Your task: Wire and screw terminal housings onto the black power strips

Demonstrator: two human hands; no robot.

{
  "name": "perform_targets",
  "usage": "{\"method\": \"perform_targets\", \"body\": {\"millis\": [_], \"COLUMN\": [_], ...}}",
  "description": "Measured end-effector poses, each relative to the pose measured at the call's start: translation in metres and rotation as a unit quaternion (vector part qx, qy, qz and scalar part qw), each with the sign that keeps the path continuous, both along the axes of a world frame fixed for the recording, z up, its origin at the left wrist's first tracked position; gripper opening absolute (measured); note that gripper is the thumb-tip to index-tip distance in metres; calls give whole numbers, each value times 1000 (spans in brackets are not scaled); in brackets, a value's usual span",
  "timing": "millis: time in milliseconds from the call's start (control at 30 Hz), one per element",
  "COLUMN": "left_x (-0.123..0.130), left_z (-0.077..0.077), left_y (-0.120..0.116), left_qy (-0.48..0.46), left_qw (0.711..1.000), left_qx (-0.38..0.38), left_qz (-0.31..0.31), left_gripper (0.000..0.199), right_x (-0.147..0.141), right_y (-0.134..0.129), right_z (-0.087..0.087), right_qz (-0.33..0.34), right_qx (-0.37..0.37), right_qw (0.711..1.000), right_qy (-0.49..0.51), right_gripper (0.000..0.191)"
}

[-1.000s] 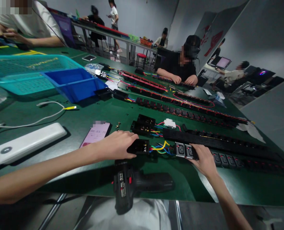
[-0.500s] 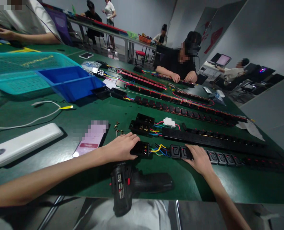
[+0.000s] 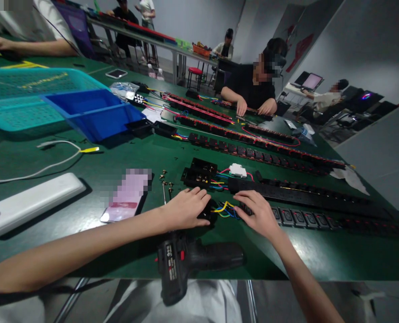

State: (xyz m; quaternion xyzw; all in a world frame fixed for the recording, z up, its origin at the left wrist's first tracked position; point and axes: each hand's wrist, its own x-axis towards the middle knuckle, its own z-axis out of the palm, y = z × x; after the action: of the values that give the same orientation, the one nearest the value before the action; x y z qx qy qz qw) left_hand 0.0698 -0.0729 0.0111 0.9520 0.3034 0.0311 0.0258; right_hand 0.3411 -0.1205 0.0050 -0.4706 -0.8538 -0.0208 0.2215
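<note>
My left hand (image 3: 188, 207) lies over a black terminal box (image 3: 206, 216), thumb at its near side and fingers across the top. Much of the box is hidden beneath it. Yellow, blue and green wires (image 3: 224, 210) run from the box toward a strip of black power sockets (image 3: 298, 218). My right hand (image 3: 258, 213) is over the strip's near end, thumb and fingers apart beside the wire ends; whether it touches them is unclear. A black cordless screwdriver (image 3: 199, 260) lies at the table edge, closest to my left hand. Loose screws (image 3: 164, 174) lie beyond that hand.
Behind the strip are another terminal box (image 3: 197, 177), a white breaker-like block (image 3: 237, 170) and a long black housing (image 3: 270, 190). A phone (image 3: 127, 197), white power bank (image 3: 34, 202), blue bin (image 3: 92, 112) and teal basket (image 3: 14, 121) are left. A co-worker (image 3: 249, 83) sits opposite.
My left hand has slid right, farther over the terminal box. My right hand has moved left from the sockets to the wire ends, its fingers spreading apart.
</note>
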Motion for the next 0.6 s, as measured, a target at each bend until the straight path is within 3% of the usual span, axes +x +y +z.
{"method": "perform_targets", "body": {"millis": [133,233,400,600], "left_x": [8,5,1,3], "left_z": [-3,-8,-16,-21], "left_y": [2,4,4,5], "left_qy": [1,-6,-20,-15], "left_qw": [1000,1000,999,999], "left_qx": [-10,-17,-20,-32], "left_qz": [-3,-7,-15,-5], "left_gripper": [48,47,44,48], "right_x": [-45,-59,-60,-52], "right_y": [16,24,24,21], "right_z": [8,2,-16,-21], "right_qz": [89,112,109,111], "right_qx": [-44,-59,-77,-109], "right_qw": [995,992,991,987], "right_qy": [-17,-22,-22,-24], "right_gripper": [17,19,18,12]}}
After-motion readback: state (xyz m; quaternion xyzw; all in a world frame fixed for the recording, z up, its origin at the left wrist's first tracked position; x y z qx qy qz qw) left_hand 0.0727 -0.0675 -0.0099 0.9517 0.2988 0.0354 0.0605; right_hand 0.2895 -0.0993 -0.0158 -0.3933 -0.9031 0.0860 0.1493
